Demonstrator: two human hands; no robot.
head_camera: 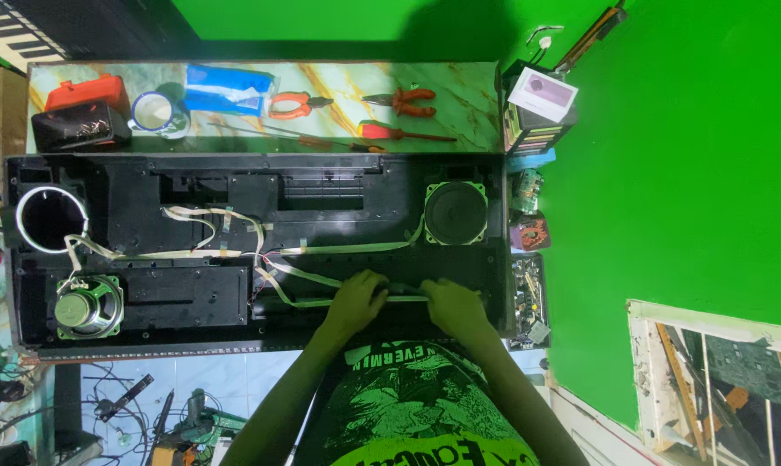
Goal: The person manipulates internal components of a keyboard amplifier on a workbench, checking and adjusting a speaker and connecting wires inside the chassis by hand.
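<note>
An opened black keyboard case (192, 173) lies across the bench, inside up. My left hand (356, 302) and my right hand (452, 304) rest side by side on its near edge, right of the middle, both gripping a pale flat ribbon cable (308, 276) where it runs over a black panel. More ribbon cables (209, 220) loop across the middle. One round speaker (456, 213) sits at the right. A second speaker (87, 307) lies loose at the near left, beside an empty round speaker opening (52, 216).
Behind the case on a marbled shelf lie orange-handled pliers (297, 104), red-handled cutters (407, 100), a red screwdriver (399, 133), a mug (155, 111), a blue packet (228, 89) and a red and black box (84, 112). Circuit boards (526, 293) lie at the right end. Green walls surround.
</note>
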